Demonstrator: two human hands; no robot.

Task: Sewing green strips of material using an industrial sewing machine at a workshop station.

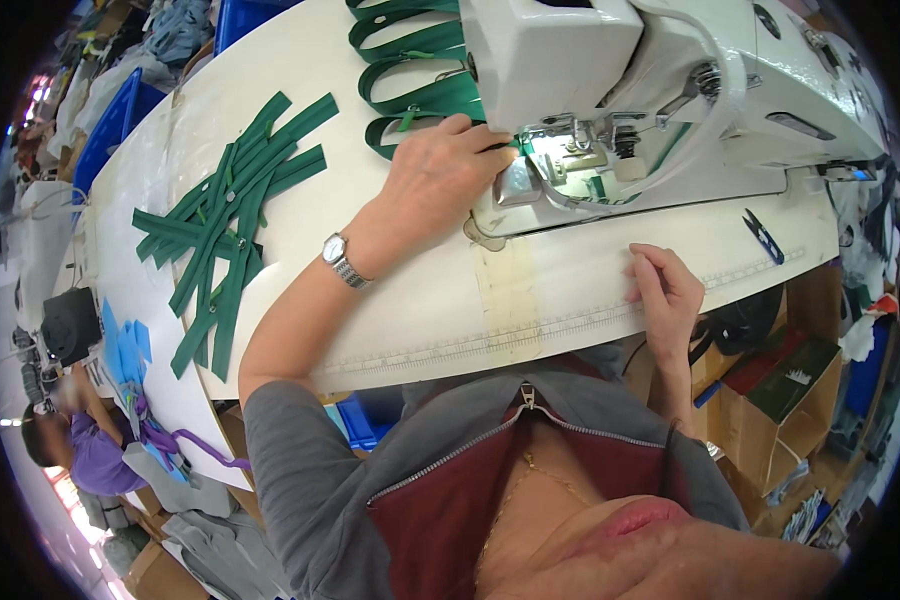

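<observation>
My left hand [445, 165], wearing a wristwatch, reaches to the needle area of a white sewing machine [555, 60]. Its fingers are pinched on a green zipper [518, 146] that runs under the presser foot. Beside that hand, a chain of green zippers [410, 100] lies in loops at the machine's left side. A lamp lights the needle plate [580, 165]. My right hand [668, 290] is at the table's front edge, apart from the machine. Its fingers are curled together, and nothing shows in them.
A loose pile of green zippers [235, 205] lies on the left of the white table [390, 320]. Thread snips [763, 237] lie at the right, by a ruler strip [570, 325] along the front edge. A cardboard box [785, 400] stands below right. Another person [90, 440] is at far left.
</observation>
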